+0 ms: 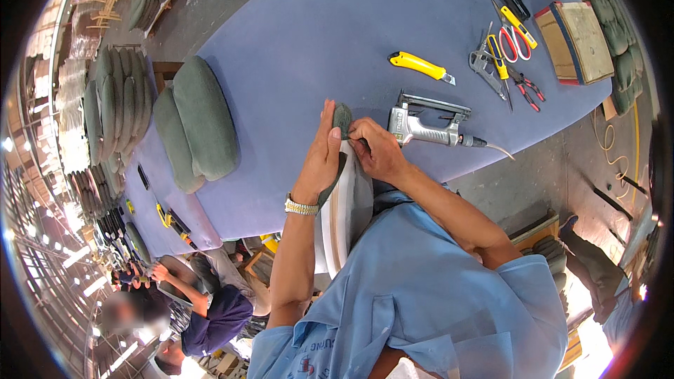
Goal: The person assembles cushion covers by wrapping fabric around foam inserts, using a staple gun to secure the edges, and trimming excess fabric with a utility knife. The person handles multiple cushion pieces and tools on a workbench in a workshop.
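Note:
Against my body stands a padded seat cushion [357, 200], turned on edge, with pale underside and dark green fabric at its far end. My left hand [321, 156], a metal-band watch at its wrist, grips that cushion from the left, fingers straight along the green end. From the right, my right hand [379, 149] pinches the fabric edge near the top; its fingertips partly hide what they hold. Just right of this hand a silver pneumatic stapler [423, 128] lies on the blue-covered table [302, 35], its hose running off to the right. Beyond it is a yellow utility knife [420, 64].
At the right lie red-handled scissors [516, 43], a grey air blow gun [483, 62], red-black pliers [528, 90] and a box [579, 42]. Two green cushions [203, 119] rest at the left. A co-worker [217, 319] sits lower left; another person's leg [593, 263] shows at right.

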`<state>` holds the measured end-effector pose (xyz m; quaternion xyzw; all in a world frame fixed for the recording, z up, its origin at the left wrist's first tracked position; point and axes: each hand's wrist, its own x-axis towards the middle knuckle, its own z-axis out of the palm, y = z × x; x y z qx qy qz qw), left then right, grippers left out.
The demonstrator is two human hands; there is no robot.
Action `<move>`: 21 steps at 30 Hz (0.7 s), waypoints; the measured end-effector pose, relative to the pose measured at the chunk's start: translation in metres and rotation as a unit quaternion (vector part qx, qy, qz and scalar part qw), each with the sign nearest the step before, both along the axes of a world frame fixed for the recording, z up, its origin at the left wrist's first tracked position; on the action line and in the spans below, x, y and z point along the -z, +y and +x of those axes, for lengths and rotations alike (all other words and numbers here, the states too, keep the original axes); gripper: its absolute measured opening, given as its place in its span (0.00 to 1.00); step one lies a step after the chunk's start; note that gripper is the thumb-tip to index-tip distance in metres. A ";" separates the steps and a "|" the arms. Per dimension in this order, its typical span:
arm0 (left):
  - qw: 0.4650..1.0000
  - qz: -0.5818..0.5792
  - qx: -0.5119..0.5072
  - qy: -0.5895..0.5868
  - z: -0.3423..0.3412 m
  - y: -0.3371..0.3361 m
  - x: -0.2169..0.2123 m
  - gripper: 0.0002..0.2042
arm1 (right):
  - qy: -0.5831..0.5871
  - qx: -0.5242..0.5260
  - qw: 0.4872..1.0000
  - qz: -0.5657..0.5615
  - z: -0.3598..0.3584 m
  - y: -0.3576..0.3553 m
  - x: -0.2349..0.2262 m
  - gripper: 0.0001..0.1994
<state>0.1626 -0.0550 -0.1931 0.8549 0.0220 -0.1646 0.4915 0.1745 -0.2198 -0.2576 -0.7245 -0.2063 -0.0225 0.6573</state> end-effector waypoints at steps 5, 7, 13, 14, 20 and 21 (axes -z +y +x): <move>0.998 0.060 0.003 -0.009 0.003 -0.018 -0.004 0.31 | 0.051 -0.001 0.999 -0.004 0.001 -0.007 -0.002 0.14; 0.997 0.080 0.009 -0.013 0.003 -0.020 -0.003 0.32 | 0.099 -0.017 0.995 -0.007 0.003 -0.014 -0.007 0.14; 0.991 0.134 0.015 0.009 -0.002 -0.024 -0.003 0.35 | 0.185 -0.056 0.981 0.009 0.007 -0.021 -0.006 0.13; 0.990 0.142 0.013 0.012 -0.003 -0.025 -0.003 0.36 | 0.194 -0.071 0.978 0.008 0.008 -0.022 -0.004 0.13; 0.976 0.217 -0.011 -0.005 -0.004 -0.025 -0.001 0.37 | 0.137 -0.034 0.988 -0.060 0.013 -0.057 0.003 0.20; 0.975 0.221 -0.019 -0.005 -0.006 -0.026 -0.002 0.37 | 0.096 0.035 0.985 -0.138 0.011 -0.071 0.004 0.23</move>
